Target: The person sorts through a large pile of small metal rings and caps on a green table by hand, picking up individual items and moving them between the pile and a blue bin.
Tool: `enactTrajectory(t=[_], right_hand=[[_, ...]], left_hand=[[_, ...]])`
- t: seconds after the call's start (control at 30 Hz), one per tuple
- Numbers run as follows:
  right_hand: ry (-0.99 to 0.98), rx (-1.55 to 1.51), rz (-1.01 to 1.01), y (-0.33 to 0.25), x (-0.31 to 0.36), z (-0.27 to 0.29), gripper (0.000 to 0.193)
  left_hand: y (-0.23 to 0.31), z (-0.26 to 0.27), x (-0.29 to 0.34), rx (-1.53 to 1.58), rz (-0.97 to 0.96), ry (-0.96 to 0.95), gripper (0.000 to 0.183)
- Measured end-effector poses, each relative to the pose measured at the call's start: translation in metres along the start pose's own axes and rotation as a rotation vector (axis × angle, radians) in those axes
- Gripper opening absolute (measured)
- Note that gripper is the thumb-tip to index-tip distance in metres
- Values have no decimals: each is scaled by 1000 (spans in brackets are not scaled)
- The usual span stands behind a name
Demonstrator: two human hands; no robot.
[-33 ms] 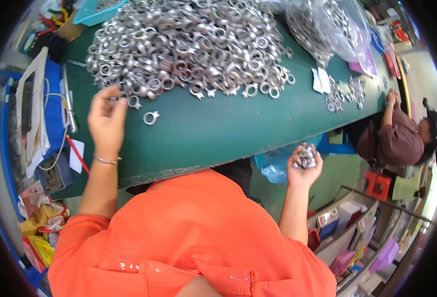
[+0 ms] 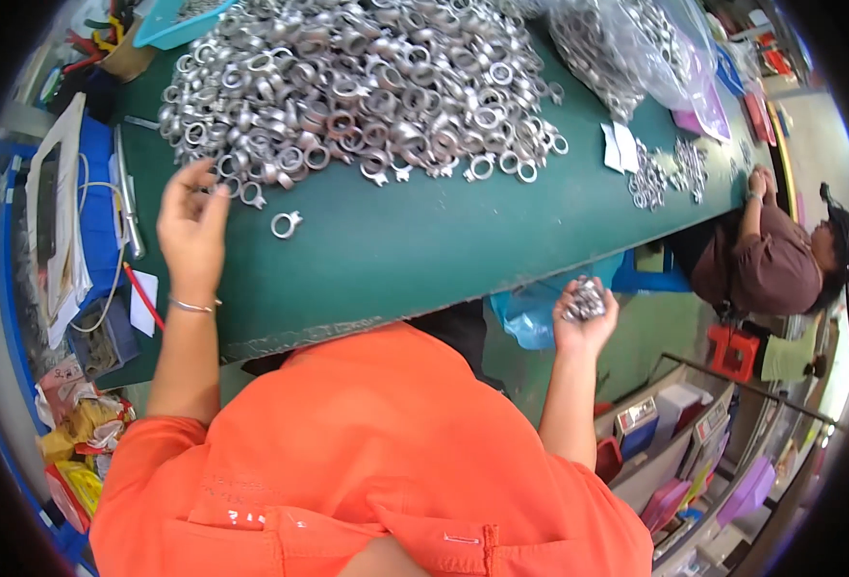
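A large heap of silver metal rings with small lugs [image 2: 376, 96] covers the far part of the green table [image 2: 395, 231]. My left hand [image 2: 191, 231] is at the heap's left front edge, with the fingers curled and the thumb apart from them. I make out nothing between them. One loose ring [image 2: 287, 225] lies by itself in front of the heap, right of that hand. Beyond the table's front edge, my right hand [image 2: 586, 332] is turned palm up and cupped around a cluster of small metal rings [image 2: 584, 301].
A clear plastic bag of metal parts [image 2: 602, 58] and small groups of parts [image 2: 647, 181] lie at the right. Left are a blue tray [image 2: 179, 24], a metal rod [image 2: 129, 192] and a red pen-like stick [image 2: 143, 293]. A co-worker [image 2: 771, 260] sits at far right.
My left hand has shifted slightly left along the heap's edge. The right hand still holds its cluster, and the whole view has moved a little.
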State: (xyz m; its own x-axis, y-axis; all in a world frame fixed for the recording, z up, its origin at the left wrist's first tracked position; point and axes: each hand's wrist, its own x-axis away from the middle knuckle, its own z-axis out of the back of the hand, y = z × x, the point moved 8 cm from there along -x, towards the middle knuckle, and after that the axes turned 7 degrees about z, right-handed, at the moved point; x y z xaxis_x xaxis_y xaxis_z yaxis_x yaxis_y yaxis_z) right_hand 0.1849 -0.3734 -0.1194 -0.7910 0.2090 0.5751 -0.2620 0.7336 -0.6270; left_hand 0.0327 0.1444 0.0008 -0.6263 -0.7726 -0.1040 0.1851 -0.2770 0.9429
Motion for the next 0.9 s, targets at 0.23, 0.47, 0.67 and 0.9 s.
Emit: enactTrajectory(t=[0.23, 0.47, 0.67, 0.9], right_hand=[[129, 445, -34, 28, -54, 48, 69], [-287, 730, 1277, -43, 65, -139, 16], [-1525, 1200, 1053, 136, 181, -245, 18], [-1527, 1275, 1038, 161, 180, -240, 18]], left_hand=[[-9, 24, -19, -898, -154, -4, 46], [9, -12, 1, -734, -101, -86, 36], [22, -67, 35, -430, -74, -308, 23], [22, -73, 54, -53, 72, -413, 19]])
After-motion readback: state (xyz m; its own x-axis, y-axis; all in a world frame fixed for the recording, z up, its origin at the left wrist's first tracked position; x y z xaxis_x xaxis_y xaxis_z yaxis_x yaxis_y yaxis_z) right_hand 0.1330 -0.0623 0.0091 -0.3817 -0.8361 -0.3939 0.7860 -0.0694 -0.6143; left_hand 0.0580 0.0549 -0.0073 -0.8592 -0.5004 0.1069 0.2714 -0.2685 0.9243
